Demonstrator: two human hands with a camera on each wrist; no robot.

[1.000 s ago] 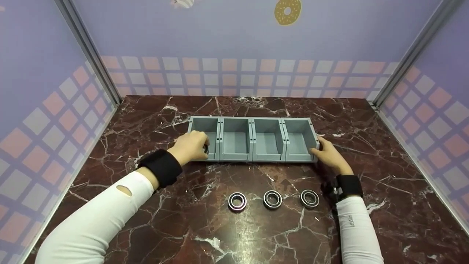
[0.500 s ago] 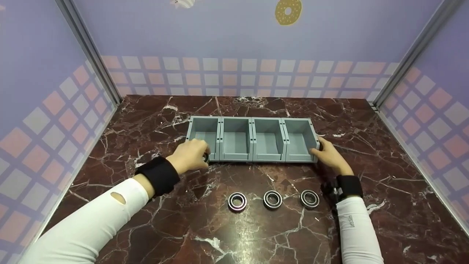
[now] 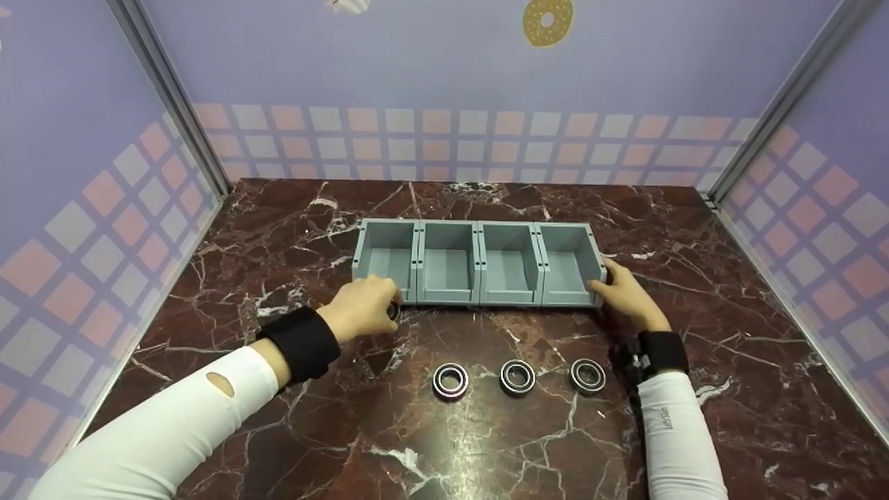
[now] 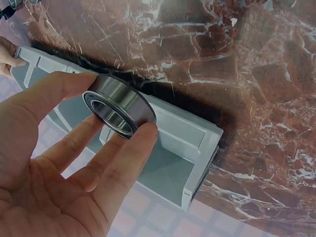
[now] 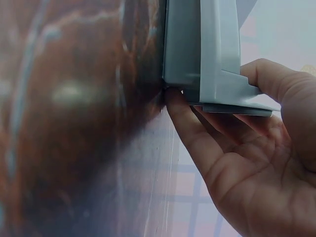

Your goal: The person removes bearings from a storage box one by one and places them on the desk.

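My left hand (image 3: 362, 307) pinches a steel ball bearing (image 4: 120, 105) between thumb and fingertips, at the front of the leftmost compartment of a grey four-bay bin row (image 3: 448, 297). In the left wrist view the bearing is tilted, its bore showing, and it overlaps the bin's front wall. My right hand (image 3: 628, 295) grips the right end of the bin row, thumb over the side wall's edge (image 5: 232, 89) and fingers along the outside. Three more bearings lie flat in front of the bins: a left one (image 3: 450, 381), a middle one (image 3: 517, 378) and a right one (image 3: 587, 376).
The bin row stands on a dark red marbled table (image 3: 333, 430). Purple panels with a checked band (image 3: 444, 139) close in the back and both sides, with metal posts at the corners.
My left hand has drawn back toward me from over the leftmost compartment to its front edge, still pinching the bearing. The right hand and the three bearings on the table stay put.
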